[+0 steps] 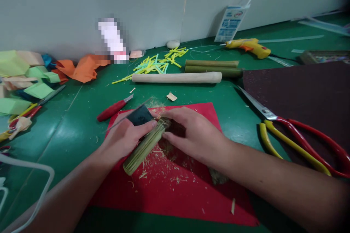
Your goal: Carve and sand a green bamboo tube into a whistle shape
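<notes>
A green ridged piece of stalk, bamboo-like (144,149), slants over the red sheet (175,198). My left hand (124,133) is closed, its thumb pressed along the stalk's upper side. Beside that thumb a dark, flat rectangular piece (140,115) sticks up; I cannot tell its kind. My right hand (195,133) curls around the stalk's far end, with forefinger and thumb on either side of it. Pale shavings (175,178) lie scattered below both hands. Under my right wrist a greyish lump (218,176) shows in part.
Left of the sheet lies a red-handled knife (113,110). Large red-handled scissors (269,113) and yellow handles (268,140) are at right. Behind are a peeled pale stick (177,78), green stalks (212,68), yellow strips (153,64) and a yellow glue gun (248,47). Folded paper (86,67) crowds the left.
</notes>
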The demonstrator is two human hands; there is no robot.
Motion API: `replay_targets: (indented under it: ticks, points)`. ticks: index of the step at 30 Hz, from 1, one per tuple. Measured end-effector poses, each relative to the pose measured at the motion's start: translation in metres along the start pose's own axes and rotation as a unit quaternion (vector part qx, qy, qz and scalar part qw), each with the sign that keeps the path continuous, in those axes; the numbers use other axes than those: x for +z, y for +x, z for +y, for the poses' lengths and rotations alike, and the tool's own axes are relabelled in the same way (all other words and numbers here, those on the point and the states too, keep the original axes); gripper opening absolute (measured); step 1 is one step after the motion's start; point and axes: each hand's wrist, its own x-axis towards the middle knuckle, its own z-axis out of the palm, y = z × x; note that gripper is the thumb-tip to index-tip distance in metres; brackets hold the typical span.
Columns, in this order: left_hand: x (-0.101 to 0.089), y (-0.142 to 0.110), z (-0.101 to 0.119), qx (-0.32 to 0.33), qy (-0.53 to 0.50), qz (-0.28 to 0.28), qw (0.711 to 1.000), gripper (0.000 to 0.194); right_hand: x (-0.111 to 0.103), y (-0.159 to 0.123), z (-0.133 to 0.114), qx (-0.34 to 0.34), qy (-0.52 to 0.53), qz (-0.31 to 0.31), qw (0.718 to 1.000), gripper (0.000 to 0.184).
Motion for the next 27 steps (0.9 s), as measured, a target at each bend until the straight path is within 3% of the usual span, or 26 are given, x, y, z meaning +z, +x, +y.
replay_targets:
  ticks: [3, 5, 11, 20, 27]
  points:
    - [0.002, 0.001, -0.004, -0.051, 0.077, -0.002, 0.996, 0.06, 0.001, 0.001, 0.0, -0.01, 0.012, 0.012, 1.0, 0.037]
    - [0.003, 0.002, -0.004, -0.044, 0.085, 0.009, 0.995, 0.054, 0.002, 0.0, -0.001, -0.004, 0.004, 0.018, 1.0, 0.035]
    - [0.005, 0.004, -0.001, 0.089, -0.02, -0.032, 0.995, 0.019, 0.005, -0.002, -0.003, 0.011, -0.045, 0.037, 0.998, 0.032]
    - [0.008, 0.005, 0.002, 0.071, -0.053, -0.034, 0.995, 0.019, 0.006, -0.001, -0.002, 0.033, -0.01, 0.03, 0.999, 0.034]
    - [0.011, 0.007, 0.003, 0.051, -0.016, -0.014, 0.998, 0.029, 0.006, -0.001, -0.008, 0.036, -0.036, 0.017, 0.999, 0.059]
